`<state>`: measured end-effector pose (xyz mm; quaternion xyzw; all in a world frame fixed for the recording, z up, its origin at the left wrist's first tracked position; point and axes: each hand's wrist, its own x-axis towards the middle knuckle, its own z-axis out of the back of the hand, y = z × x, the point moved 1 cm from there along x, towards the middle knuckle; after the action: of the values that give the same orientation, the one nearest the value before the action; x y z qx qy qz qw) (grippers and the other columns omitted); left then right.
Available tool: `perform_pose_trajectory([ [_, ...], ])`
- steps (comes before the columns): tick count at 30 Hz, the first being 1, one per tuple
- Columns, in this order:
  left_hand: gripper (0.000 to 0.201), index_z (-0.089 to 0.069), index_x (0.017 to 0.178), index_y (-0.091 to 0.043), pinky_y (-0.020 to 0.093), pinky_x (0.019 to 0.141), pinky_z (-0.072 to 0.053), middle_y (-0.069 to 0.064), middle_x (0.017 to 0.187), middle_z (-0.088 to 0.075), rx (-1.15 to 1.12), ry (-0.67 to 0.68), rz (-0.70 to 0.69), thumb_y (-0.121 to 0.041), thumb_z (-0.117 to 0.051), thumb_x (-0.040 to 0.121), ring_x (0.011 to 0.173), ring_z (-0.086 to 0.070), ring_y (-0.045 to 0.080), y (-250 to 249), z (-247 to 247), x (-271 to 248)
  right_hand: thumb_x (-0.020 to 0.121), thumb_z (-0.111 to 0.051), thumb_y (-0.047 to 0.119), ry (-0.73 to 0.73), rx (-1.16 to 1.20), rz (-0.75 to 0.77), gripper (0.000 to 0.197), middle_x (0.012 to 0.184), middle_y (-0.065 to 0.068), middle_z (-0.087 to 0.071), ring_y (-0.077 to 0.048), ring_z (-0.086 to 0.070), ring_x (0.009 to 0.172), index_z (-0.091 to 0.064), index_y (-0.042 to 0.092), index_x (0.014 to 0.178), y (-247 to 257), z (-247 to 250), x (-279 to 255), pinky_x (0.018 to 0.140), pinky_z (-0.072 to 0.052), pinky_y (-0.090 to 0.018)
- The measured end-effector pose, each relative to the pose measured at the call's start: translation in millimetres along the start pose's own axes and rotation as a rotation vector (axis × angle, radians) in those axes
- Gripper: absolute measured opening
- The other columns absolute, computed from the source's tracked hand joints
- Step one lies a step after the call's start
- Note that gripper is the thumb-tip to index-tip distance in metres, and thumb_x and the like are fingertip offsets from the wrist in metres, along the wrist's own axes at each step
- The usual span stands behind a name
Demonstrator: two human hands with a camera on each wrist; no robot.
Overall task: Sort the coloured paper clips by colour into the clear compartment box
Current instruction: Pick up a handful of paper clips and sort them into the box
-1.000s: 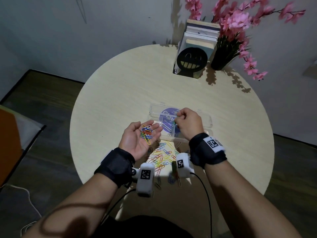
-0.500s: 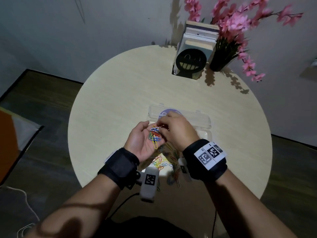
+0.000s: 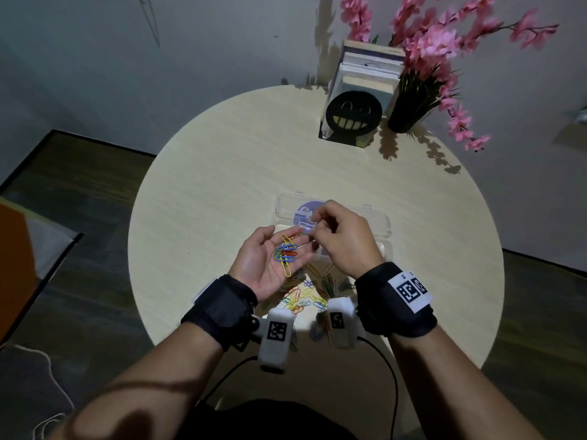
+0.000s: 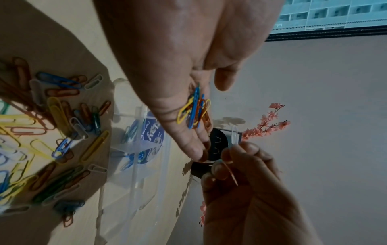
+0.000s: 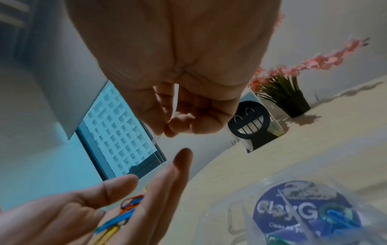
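My left hand [image 3: 263, 262] is held palm up just left of the clear compartment box [image 3: 378, 222], its fingers relaxed. A small bunch of coloured paper clips [image 3: 287, 252] lies in its palm, blue, yellow, orange and green, seen close in the left wrist view [image 4: 194, 111]. My right hand [image 3: 319, 222] hovers over the box's left end and pinches one thin pale paper clip [image 4: 230, 172] between thumb and forefinger. A loose pile of clips [image 3: 301, 296] lies on the table under my wrists. Blue clips [image 5: 339, 218] sit in one compartment.
The round light-wood table [image 3: 206, 185] carries a black smiley bookend with books [image 3: 354, 117] and a dark pot of pink flowers [image 3: 409, 112] at its far edge. The box lid has a blue round sticker [image 5: 293, 207]. An orange seat [image 3: 12, 265] stands at the left.
My right hand went from the box to my left palm, picked one pale clip out of the bunch, and has lifted it back toward the box. My left hand stayed palm up.
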<state>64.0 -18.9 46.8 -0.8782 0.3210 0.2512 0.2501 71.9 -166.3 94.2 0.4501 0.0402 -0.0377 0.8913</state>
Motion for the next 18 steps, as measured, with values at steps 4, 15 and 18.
perform_pose_trajectory([
  [4, 0.045, -0.061, 0.108, 0.005, 0.043, 0.084, -0.053, 0.026, 0.109, -0.066, -0.014, -0.028, -0.028, -0.029, -0.033, 0.097, 0.092, -0.069, 0.038, -8.8, 15.0, -4.1, 0.079, -0.059, 0.003, -0.066, 0.013, -0.117, 0.014, 0.06, 0.011, -0.051, 0.002, -0.047, 0.053, -0.062, 0.016, 0.075, -9.7, -9.6, 17.1, 0.055, -0.035, -0.004],
  [15, 0.05, -0.059, 0.112, 0.005, 0.042, 0.085, -0.053, 0.025, 0.106, -0.066, 0.005, -0.101, -0.036, -0.034, -0.031, 0.099, 0.091, -0.069, 0.036, -16.2, 32.3, -9.9, 0.083, -0.062, 0.015, 0.139, -0.203, -0.049, 0.016, 0.091, -0.005, -0.066, -0.02, -0.06, 0.085, -0.069, 0.017, 0.098, -2.5, -49.6, 38.1, 0.078, -0.045, -0.029],
  [18, 0.055, -0.059, 0.106, 0.005, 0.039, 0.075, -0.059, 0.021, 0.089, -0.068, 0.047, -0.049, -0.016, -0.04, -0.027, 0.1, 0.08, -0.071, 0.03, -12.5, 23.8, -8.5, 0.083, -0.065, 0.02, 0.263, -0.313, 0.151, 0.014, 0.092, -0.005, -0.062, -0.021, -0.056, 0.086, -0.07, 0.018, 0.096, 14.6, -45.6, 25.0, 0.078, -0.046, -0.032],
])
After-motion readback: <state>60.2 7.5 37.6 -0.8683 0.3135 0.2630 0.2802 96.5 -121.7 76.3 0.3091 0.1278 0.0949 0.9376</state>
